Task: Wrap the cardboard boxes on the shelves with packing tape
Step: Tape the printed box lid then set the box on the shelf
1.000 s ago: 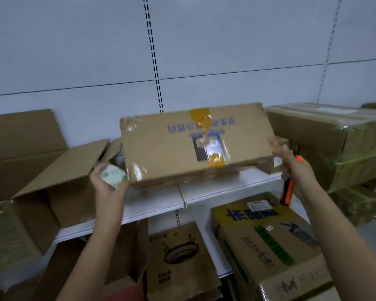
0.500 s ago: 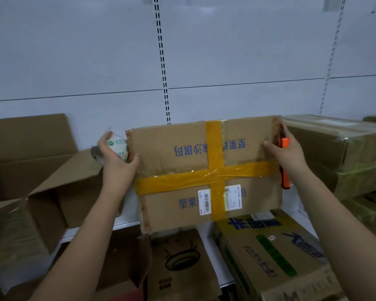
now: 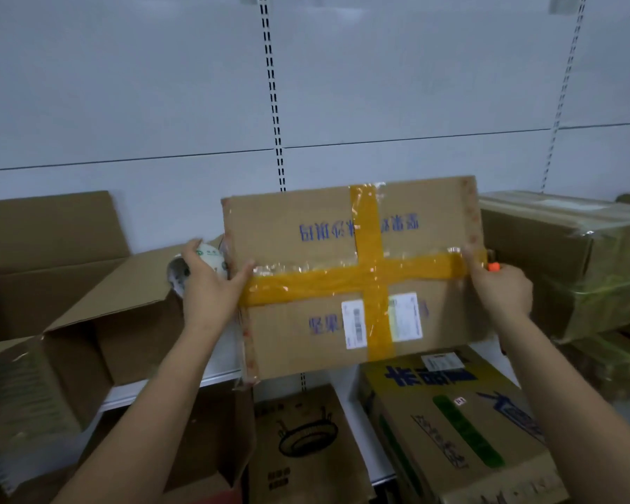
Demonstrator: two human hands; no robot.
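While the left hand (image 3: 211, 289) grips a tape roll (image 3: 206, 261) and the right hand (image 3: 502, 289) an orange cutter (image 3: 493, 266), the upright box (image 3: 299, 332) shows crossed yellow tape (image 3: 370, 278); open boxes (image 3: 99, 314) await.

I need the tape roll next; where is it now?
In the head view, the tape roll is in the left hand, against the held box's left edge.

2 bare forearms, left hand (image 3: 211, 289) and right hand (image 3: 502, 292) ungloved, sleeveless.

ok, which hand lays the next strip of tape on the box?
Left. The left hand already holds the tape roll against the box edge, thumb on the face. The right hand braces the far edge and grips an orange cutter.
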